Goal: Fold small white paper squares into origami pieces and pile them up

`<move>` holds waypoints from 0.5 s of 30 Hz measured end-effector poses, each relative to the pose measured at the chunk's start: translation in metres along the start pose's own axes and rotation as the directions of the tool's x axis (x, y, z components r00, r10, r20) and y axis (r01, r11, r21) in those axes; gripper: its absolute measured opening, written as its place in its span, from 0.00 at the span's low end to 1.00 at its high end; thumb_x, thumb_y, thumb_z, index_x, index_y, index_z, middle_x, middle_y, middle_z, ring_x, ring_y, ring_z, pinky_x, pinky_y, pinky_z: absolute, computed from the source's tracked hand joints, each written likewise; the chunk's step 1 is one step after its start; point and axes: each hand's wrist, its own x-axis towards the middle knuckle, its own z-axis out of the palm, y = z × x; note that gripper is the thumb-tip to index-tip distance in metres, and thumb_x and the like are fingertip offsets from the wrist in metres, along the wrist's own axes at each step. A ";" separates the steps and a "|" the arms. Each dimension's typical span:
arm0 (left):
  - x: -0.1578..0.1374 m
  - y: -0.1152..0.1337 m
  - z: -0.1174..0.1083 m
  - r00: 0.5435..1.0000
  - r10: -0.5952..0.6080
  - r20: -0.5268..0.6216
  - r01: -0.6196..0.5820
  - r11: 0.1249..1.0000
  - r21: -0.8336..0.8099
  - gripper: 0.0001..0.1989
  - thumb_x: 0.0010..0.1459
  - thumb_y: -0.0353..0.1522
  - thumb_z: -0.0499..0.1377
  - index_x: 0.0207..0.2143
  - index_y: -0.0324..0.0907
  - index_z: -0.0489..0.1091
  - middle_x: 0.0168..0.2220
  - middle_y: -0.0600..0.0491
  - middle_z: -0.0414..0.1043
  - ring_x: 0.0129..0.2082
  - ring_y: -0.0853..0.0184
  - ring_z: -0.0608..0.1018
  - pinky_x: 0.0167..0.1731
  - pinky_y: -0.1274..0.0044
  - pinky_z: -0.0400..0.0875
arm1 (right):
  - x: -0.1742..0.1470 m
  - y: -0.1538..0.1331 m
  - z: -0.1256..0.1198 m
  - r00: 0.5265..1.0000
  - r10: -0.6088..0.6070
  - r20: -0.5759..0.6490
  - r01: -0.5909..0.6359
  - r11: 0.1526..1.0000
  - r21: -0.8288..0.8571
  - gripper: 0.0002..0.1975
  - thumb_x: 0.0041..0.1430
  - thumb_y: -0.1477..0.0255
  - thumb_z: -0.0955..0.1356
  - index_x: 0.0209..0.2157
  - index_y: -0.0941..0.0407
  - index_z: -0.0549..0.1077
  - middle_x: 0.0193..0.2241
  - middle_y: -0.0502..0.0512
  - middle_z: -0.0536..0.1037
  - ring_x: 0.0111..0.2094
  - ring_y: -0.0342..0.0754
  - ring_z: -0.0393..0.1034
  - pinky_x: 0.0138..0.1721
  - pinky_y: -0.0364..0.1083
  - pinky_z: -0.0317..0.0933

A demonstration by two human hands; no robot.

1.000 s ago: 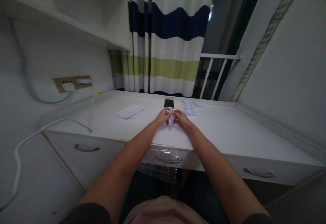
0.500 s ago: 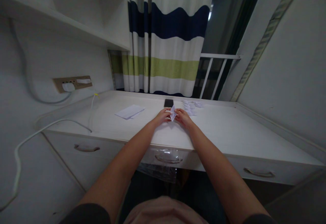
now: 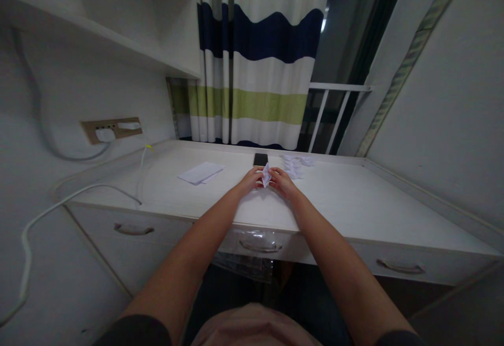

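Between my hands, just above the white desk, is a small folded white paper piece, pointed at top and bottom. My left hand pinches its left side with curled fingers. On the other side, my right hand grips the right edge between thumb and fingers. A black phone lies just behind my left fingertips. To the right of my right hand, several folded white paper pieces sit in rows. Left of my hands lies a stack of flat white paper sheets.
The white desk has drawers with metal handles along its front. A white cable crosses its left edge, near a wall socket. A striped curtain hangs behind, and a shelf juts out at upper left.
Both hands stay in nearly the same place around the folded paper. The paper has shifted very slightly to the left and turned a little.
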 end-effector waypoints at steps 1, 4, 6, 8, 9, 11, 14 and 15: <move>0.000 0.000 0.000 1.000 0.003 -0.001 -0.003 1.000 -0.001 0.12 0.43 0.25 0.55 0.34 0.40 0.64 0.26 0.55 0.70 0.24 0.73 0.72 0.27 0.79 0.68 | 0.000 0.000 0.000 1.000 -0.003 -0.007 0.003 1.000 0.005 0.15 0.39 0.64 0.73 0.27 0.54 0.65 0.21 0.45 0.72 0.23 0.39 0.67 0.24 0.38 0.58; 0.001 0.000 -0.002 0.999 0.026 -0.024 -0.027 0.999 -0.023 0.13 0.43 0.25 0.55 0.35 0.40 0.63 0.27 0.55 0.70 0.26 0.72 0.73 0.29 0.77 0.69 | 0.000 -0.001 -0.001 0.999 -0.007 -0.033 0.008 1.000 0.017 0.15 0.39 0.64 0.73 0.27 0.54 0.66 0.22 0.45 0.73 0.24 0.39 0.68 0.24 0.38 0.59; 0.001 0.000 -0.005 0.996 0.048 -0.075 -0.052 0.997 -0.052 0.13 0.44 0.25 0.56 0.35 0.40 0.62 0.28 0.54 0.70 0.26 0.72 0.73 0.30 0.76 0.70 | -0.002 -0.001 0.000 1.000 -0.002 -0.029 0.002 1.000 0.013 0.15 0.39 0.66 0.73 0.27 0.54 0.66 0.24 0.45 0.74 0.25 0.39 0.69 0.26 0.39 0.60; 0.002 0.001 -0.007 0.987 0.068 -0.145 -0.079 0.994 -0.073 0.15 0.44 0.25 0.56 0.37 0.41 0.60 0.29 0.55 0.70 0.26 0.72 0.74 0.31 0.75 0.70 | -0.004 -0.002 0.000 1.000 0.008 -0.003 -0.008 1.000 -0.007 0.15 0.37 0.68 0.74 0.28 0.54 0.66 0.24 0.46 0.74 0.26 0.40 0.70 0.28 0.40 0.62; 0.002 0.001 -0.008 0.982 0.074 -0.176 -0.089 0.993 -0.077 0.16 0.45 0.24 0.56 0.38 0.42 0.60 0.29 0.55 0.70 0.25 0.73 0.73 0.32 0.75 0.70 | -0.005 -0.002 0.001 1.000 0.011 0.009 -0.010 1.000 -0.022 0.16 0.37 0.69 0.74 0.28 0.54 0.66 0.24 0.46 0.75 0.26 0.41 0.71 0.28 0.40 0.63; 0.003 0.001 -0.009 0.973 0.082 -0.215 -0.101 0.992 -0.078 0.18 0.45 0.24 0.57 0.39 0.43 0.59 0.30 0.56 0.70 0.25 0.73 0.74 0.32 0.75 0.70 | -0.007 -0.003 0.001 1.000 0.008 0.014 -0.008 0.998 -0.060 0.16 0.37 0.70 0.74 0.29 0.54 0.66 0.23 0.47 0.75 0.25 0.42 0.71 0.28 0.41 0.63; 0.004 0.001 -0.009 0.973 0.057 -0.223 -0.076 0.994 -0.076 0.14 0.46 0.25 0.58 0.37 0.43 0.60 0.29 0.56 0.70 0.25 0.73 0.74 0.32 0.75 0.70 | -0.007 -0.004 0.000 0.999 0.000 -0.044 -0.005 0.993 -0.116 0.11 0.41 0.70 0.72 0.28 0.55 0.67 0.19 0.48 0.74 0.22 0.41 0.69 0.26 0.40 0.62; 0.005 0.001 -0.009 0.975 0.043 -0.217 -0.061 0.995 -0.076 0.11 0.48 0.27 0.57 0.35 0.42 0.61 0.28 0.56 0.70 0.25 0.73 0.74 0.32 0.75 0.70 | -0.006 -0.004 -0.001 0.997 -0.007 -0.074 -0.003 0.992 -0.127 0.10 0.42 0.70 0.72 0.27 0.55 0.68 0.18 0.48 0.74 0.21 0.40 0.68 0.25 0.40 0.62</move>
